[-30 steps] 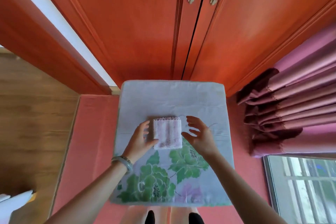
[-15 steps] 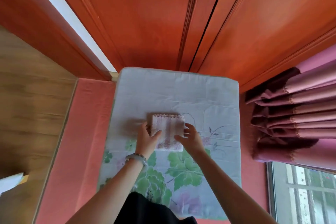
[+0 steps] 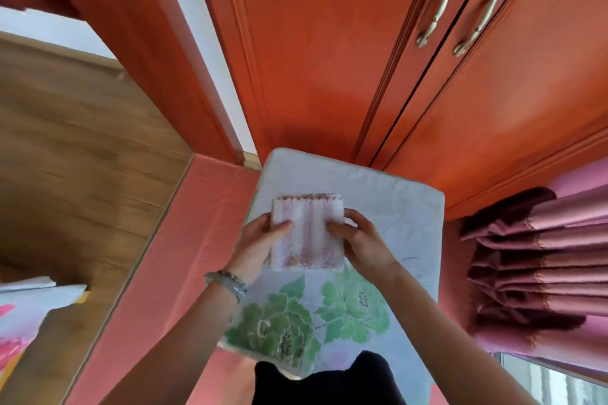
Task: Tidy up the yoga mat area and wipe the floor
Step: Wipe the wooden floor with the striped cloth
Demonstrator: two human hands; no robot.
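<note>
Folded cloth (image 3: 307,233) is over the far half of the floral mat (image 3: 378,194), held from both sides. Left hand (image 3: 260,243) grips its left edge with the thumb on top; right hand (image 3: 365,243) grips the right edge the same way. Can't tell if the cloth is lifted clear or resting on the mat. Mat lies on a pink platform (image 3: 184,240), far end at the orange cabinet doors (image 3: 312,59). Bunched pink curtain (image 3: 543,256) to the right, wood floor (image 3: 65,141) to the left.

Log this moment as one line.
left hand: grips folded cloth, left edge | right hand: grips right edge | cloth position: over floral cushion | contact with cushion: cannot tell
</note>
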